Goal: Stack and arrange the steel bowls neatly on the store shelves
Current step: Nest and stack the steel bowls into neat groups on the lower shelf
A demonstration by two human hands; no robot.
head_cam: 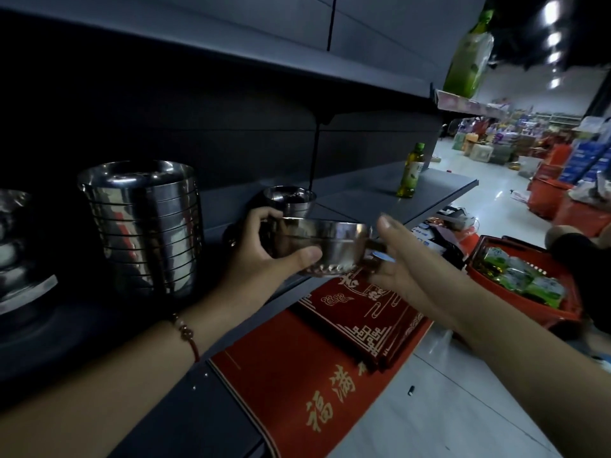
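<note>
At the centre of the head view, just in front of the dark shelf's [363, 200] front edge, the person is holding a small steel bowl [325, 244], or possibly a few nested ones, since a seam line is running around its side. The left hand [264, 246] is gripping the bowl from its nine o'clock side, with the thumb lying across the near wall and the fingers curling over the far rim. The right hand [393, 262] is meeting the bowl at its three o'clock side, thumb up near the rim and palm cupping the wall from below; how its fingers are lying behind the steel cannot be told. A beaded red bracelet [186, 335] is sitting on the left wrist. On the shelf at about nine o'clock from the held bowl, a tall stack of steel bowls [145, 226] is standing upright, and a short stack of small bowls [291, 200] is sitting just behind the left hand at twelve o'clock. Farther along the shelf, toward two o'clock, a green bottle [411, 171] is standing alone. Below the shelf edge, red mats with gold lettering [314, 368] are lying on the floor, and at four o'clock a red basket [515, 309] is holding green packets [519, 276].
</note>
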